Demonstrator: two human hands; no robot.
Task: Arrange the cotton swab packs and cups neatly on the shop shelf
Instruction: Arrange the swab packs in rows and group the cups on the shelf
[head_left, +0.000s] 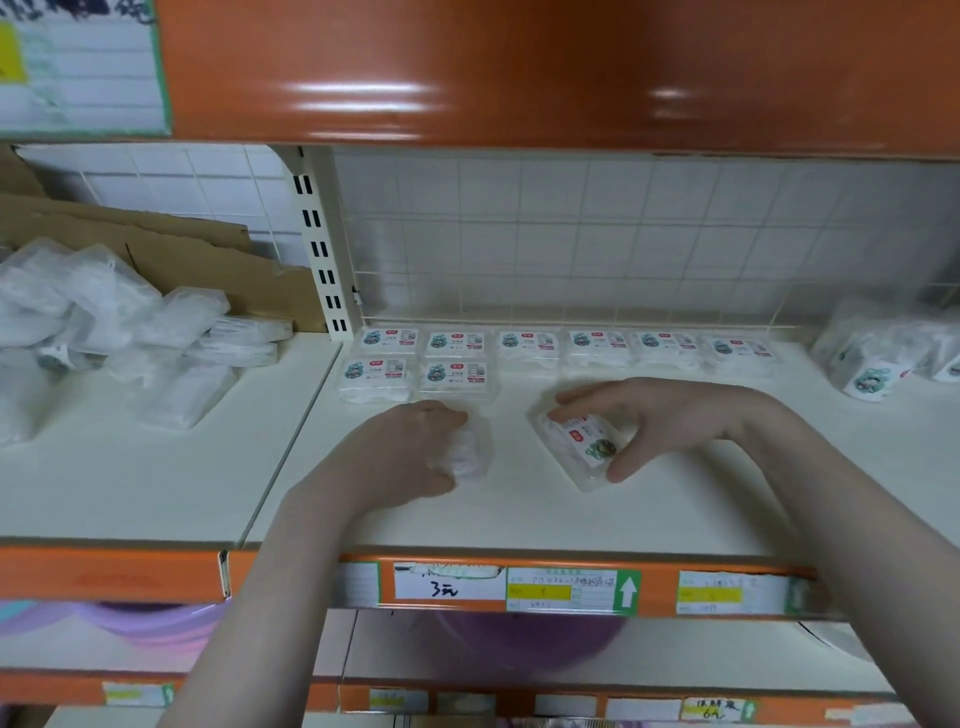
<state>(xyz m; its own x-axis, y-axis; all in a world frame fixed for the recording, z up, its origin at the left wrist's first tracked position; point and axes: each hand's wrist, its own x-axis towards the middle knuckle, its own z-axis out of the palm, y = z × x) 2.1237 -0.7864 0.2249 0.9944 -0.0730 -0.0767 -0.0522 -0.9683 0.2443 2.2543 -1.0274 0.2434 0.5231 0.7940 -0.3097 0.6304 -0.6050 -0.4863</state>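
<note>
Several clear cotton swab packs (530, 345) with small printed labels lie in a row along the back of the white shelf (519, 514), with two more (454, 378) in front at the left end. My left hand (410, 447) grips a clear pack (470, 449) low on the shelf; its label is hidden. My right hand (649, 415) pinches another pack (582, 447) that lies tilted on the shelf, label up. No cups are visible.
A heap of loose clear packs (104, 322) and torn cardboard (171, 249) fill the left bay. More packs (883, 353) are piled at the far right. An orange shelf (519, 67) hangs overhead. Price labels (571, 590) run along the front edge.
</note>
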